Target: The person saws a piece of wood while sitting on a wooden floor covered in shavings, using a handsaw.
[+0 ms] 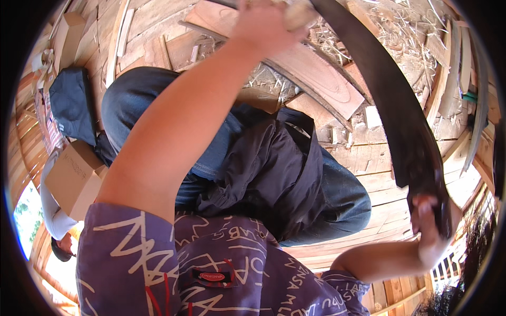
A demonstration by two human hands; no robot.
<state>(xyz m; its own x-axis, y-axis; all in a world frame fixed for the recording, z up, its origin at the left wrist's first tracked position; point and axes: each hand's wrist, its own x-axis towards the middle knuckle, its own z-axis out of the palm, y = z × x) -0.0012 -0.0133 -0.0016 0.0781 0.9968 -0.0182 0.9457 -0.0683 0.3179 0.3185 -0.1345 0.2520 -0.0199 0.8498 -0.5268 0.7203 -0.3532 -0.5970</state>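
Note:
At the right, my right hand (428, 224) is closed around the handle of a long, dark machete (387, 100). The broad blade rises from that hand to the top edge of the head view, where its tip is cut off. My left arm stretches forward, and my left hand (266, 26) is closed by a pale, blurred piece (300, 16) beside the upper blade. Motion smears the fingers there, so I cannot make out what that piece is. Below the left hand, a reddish plank (321, 84) lies slanted on the floor.
Wood shavings (342, 39) and offcuts litter the board floor. Dark cloth (263, 174) covers my lap between my bent knees. A black bag (74, 108) and a brown box (76, 176) are at the left, near another person (55, 213). Long strips (466, 63) lie at the right.

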